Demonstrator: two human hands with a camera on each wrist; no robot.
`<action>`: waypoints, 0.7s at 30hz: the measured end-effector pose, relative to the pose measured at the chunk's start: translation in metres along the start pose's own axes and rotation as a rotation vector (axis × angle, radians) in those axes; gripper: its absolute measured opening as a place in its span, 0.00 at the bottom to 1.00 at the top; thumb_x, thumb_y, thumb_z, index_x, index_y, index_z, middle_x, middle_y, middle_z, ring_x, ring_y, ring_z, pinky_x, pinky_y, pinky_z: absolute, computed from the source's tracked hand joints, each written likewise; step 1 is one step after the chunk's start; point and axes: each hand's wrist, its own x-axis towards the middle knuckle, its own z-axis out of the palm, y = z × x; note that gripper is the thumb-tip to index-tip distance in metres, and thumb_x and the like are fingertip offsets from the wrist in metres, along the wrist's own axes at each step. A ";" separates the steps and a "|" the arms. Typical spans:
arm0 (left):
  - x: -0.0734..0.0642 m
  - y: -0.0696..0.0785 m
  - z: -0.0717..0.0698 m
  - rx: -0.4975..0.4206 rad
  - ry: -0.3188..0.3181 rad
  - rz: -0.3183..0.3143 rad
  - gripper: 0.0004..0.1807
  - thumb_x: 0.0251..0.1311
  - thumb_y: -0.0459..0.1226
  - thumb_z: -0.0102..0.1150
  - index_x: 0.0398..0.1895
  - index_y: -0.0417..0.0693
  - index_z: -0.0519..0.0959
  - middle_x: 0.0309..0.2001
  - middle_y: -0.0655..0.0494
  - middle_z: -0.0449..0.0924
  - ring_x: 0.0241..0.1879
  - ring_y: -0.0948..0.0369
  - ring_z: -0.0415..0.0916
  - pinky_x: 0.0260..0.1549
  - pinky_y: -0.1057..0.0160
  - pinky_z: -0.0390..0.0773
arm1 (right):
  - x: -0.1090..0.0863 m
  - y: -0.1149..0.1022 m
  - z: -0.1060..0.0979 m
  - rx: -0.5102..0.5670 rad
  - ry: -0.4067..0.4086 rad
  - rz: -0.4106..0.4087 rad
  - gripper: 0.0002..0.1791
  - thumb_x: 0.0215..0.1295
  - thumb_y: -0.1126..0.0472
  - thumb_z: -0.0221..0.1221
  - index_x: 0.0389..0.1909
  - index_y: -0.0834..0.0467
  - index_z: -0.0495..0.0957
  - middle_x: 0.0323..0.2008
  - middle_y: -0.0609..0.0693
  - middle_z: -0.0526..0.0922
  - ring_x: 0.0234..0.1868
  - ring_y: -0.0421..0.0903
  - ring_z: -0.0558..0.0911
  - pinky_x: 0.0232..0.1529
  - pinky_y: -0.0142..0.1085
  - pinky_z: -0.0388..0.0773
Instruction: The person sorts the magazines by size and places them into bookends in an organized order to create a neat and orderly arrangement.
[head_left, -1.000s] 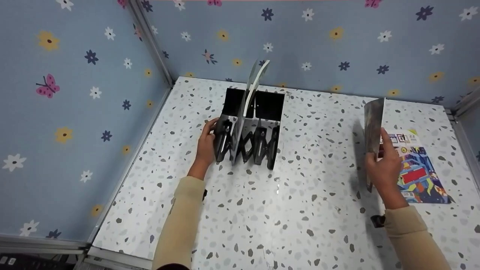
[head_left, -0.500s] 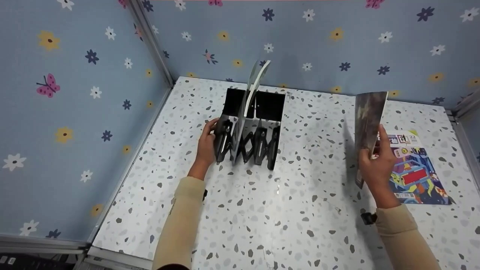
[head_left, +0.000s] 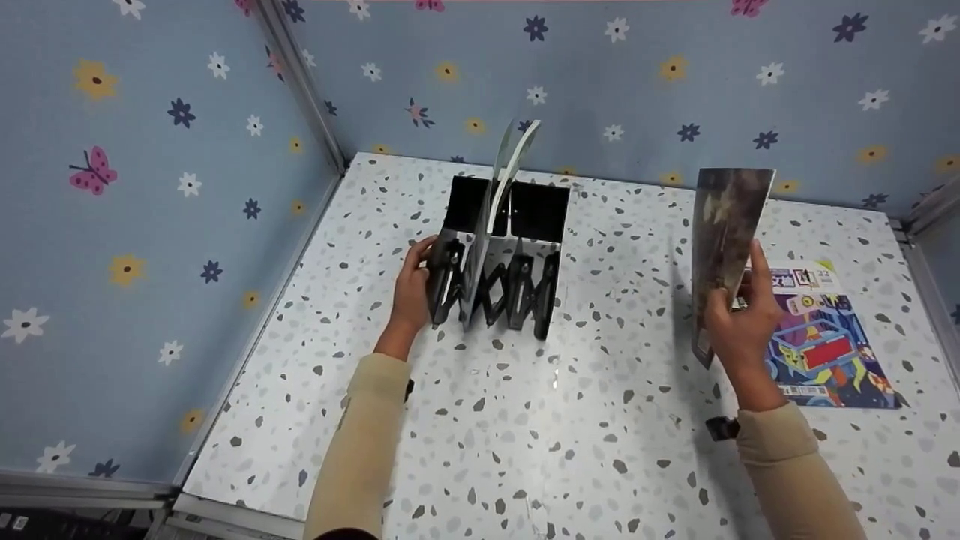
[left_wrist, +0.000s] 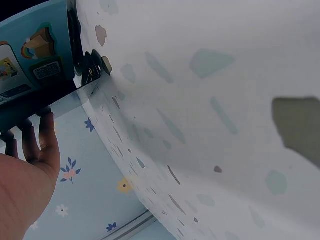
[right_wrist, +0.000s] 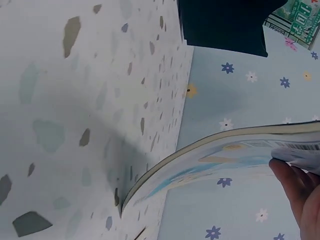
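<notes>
A black expandable book rack (head_left: 521,289) with criss-crossed folding bars stands left of the table's middle. A thin book (head_left: 514,161) stands upright in its left part, its top curving to the right. My left hand (head_left: 411,292) touches the rack's left side; in the left wrist view its fingertips lie along the edge of the dark side panel (left_wrist: 35,102). My right hand (head_left: 742,326) pinches a magazine (head_left: 721,232) with a dark brownish cover, held upright to the right of the rack. In the right wrist view this magazine bends in a curve, its lower end near the tabletop.
Another magazine (head_left: 829,352) with a colourful cover lies flat on the speckled table (head_left: 585,450), partly behind my right hand. Flower-patterned panels (head_left: 600,90) border the table at the back and the left.
My right hand has moved left with the magazine, which has turned so more of its dark cover shows. More of the flat magazine's cover is uncovered. My left hand stays on the rack.
</notes>
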 end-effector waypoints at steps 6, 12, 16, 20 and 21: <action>0.000 -0.001 0.000 0.005 0.001 -0.026 0.31 0.61 0.27 0.28 0.70 0.43 0.63 0.63 0.36 0.64 0.48 0.48 0.69 0.55 0.38 0.63 | 0.000 -0.011 0.007 0.047 0.032 -0.026 0.37 0.55 0.76 0.52 0.69 0.56 0.66 0.28 0.61 0.76 0.25 0.31 0.68 0.26 0.23 0.61; 0.001 -0.002 0.000 -0.018 0.001 -0.030 0.32 0.60 0.27 0.28 0.70 0.42 0.63 0.64 0.31 0.60 0.54 0.36 0.64 0.57 0.36 0.61 | 0.002 -0.021 0.015 0.097 0.062 -0.044 0.37 0.54 0.76 0.52 0.68 0.58 0.66 0.26 0.56 0.75 0.24 0.32 0.69 0.24 0.23 0.61; 0.000 -0.001 0.000 -0.010 -0.005 -0.014 0.31 0.61 0.27 0.28 0.70 0.41 0.62 0.64 0.28 0.58 0.55 0.31 0.61 0.57 0.35 0.60 | 0.005 -0.028 0.019 0.140 0.087 -0.103 0.36 0.53 0.76 0.53 0.67 0.60 0.68 0.26 0.60 0.78 0.23 0.31 0.70 0.23 0.22 0.63; -0.001 0.001 0.000 0.064 0.002 0.017 0.31 0.61 0.28 0.29 0.69 0.41 0.63 0.63 0.29 0.62 0.53 0.35 0.65 0.56 0.38 0.62 | 0.006 -0.037 0.024 0.148 0.086 -0.134 0.36 0.52 0.75 0.54 0.67 0.59 0.68 0.30 0.61 0.82 0.23 0.32 0.71 0.22 0.20 0.64; -0.001 0.001 0.001 0.079 0.004 0.023 0.31 0.61 0.28 0.29 0.69 0.41 0.64 0.63 0.29 0.62 0.53 0.36 0.65 0.56 0.38 0.62 | 0.005 -0.040 0.025 0.149 0.085 -0.138 0.36 0.52 0.75 0.54 0.67 0.59 0.68 0.30 0.61 0.83 0.23 0.32 0.72 0.22 0.20 0.64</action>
